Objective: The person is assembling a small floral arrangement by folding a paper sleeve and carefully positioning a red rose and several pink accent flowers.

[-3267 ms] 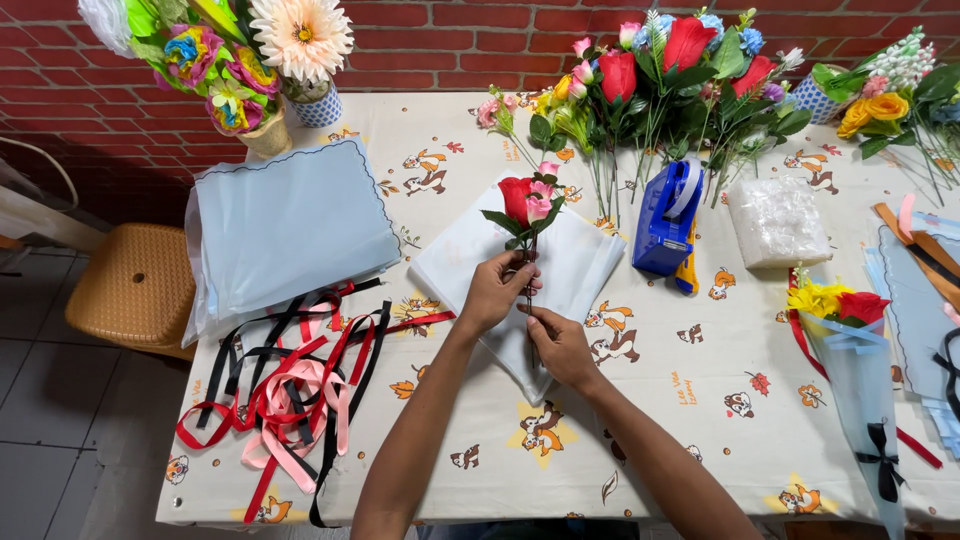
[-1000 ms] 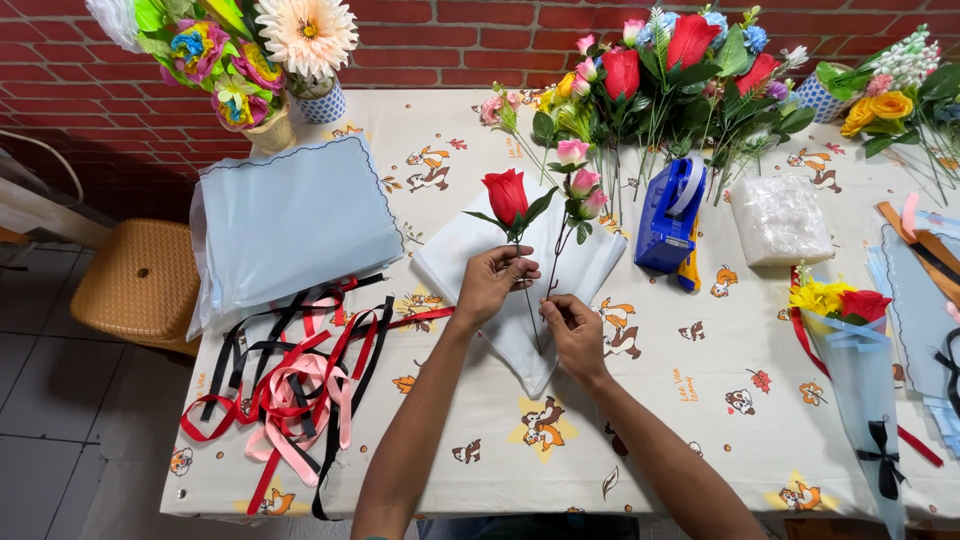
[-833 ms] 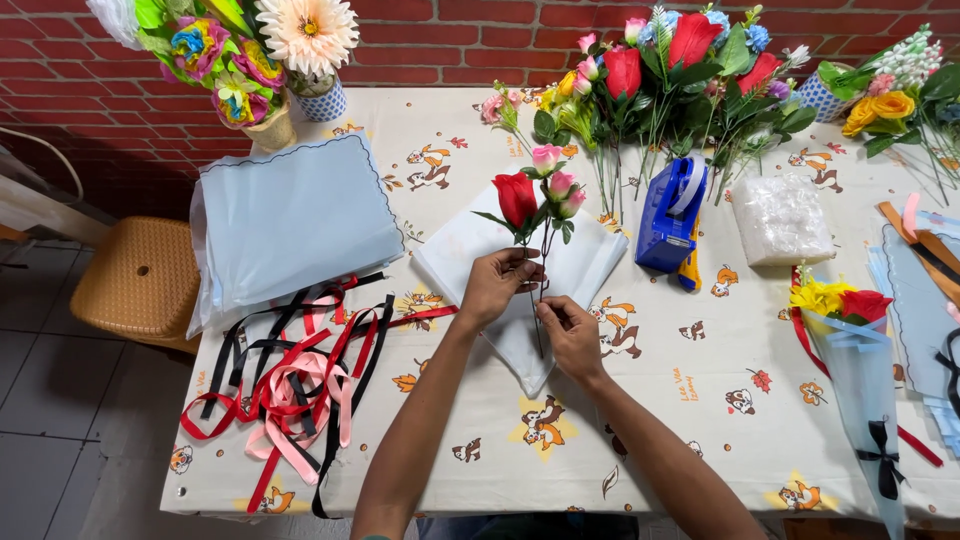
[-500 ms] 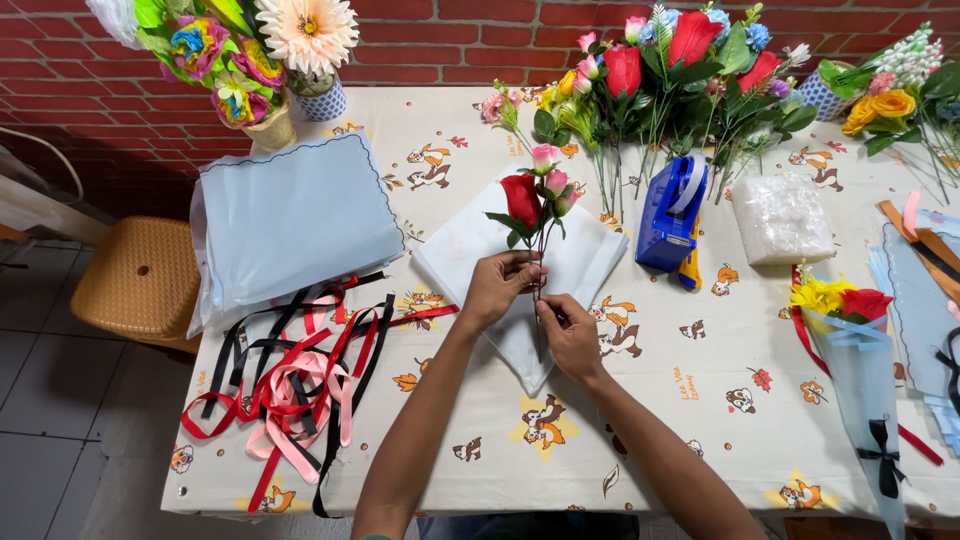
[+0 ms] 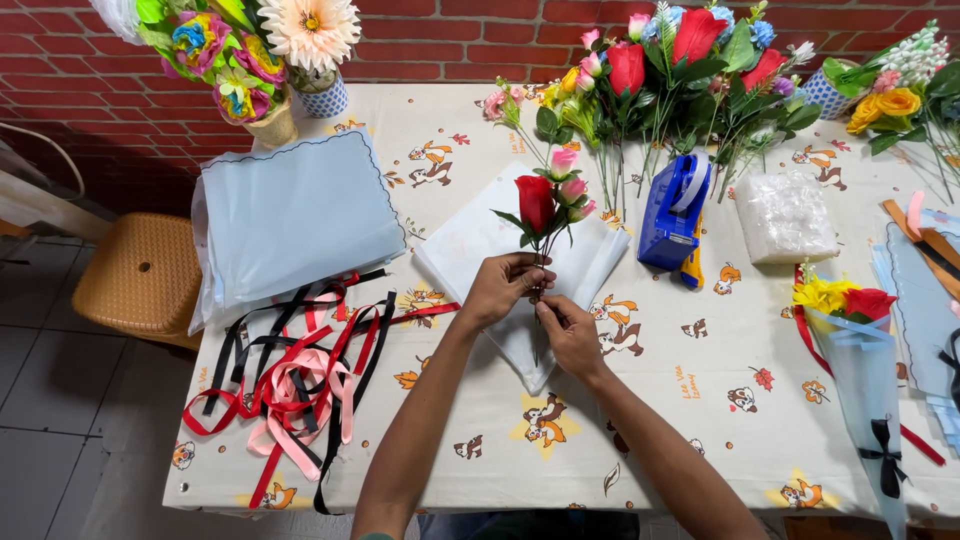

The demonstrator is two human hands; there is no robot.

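Note:
My left hand [image 5: 505, 286] grips the stems of a small bunch of artificial flowers: a red rose [image 5: 535, 203] with pink buds [image 5: 567, 176] beside it, held upright. My right hand [image 5: 568, 333] pinches the lower part of the same stems just below the left hand. Both hands hover over a folded sheet of white wrapping paper [image 5: 470, 250] lying on the table, its point toward me.
A stack of pale blue wrapping sheets [image 5: 290, 215] lies at the left, with a tangle of red, pink and black ribbons [image 5: 295, 385] below it. A blue tape dispenser [image 5: 675, 212], a clear plastic bag [image 5: 785, 215], a finished wrapped bouquet [image 5: 860, 350], loose flowers [image 5: 650, 70] and a wicker stool [image 5: 140, 275] surround.
The pink buds, held apart to the right a second ago, have been brought against the red rose. Both hands now hold the stems together.

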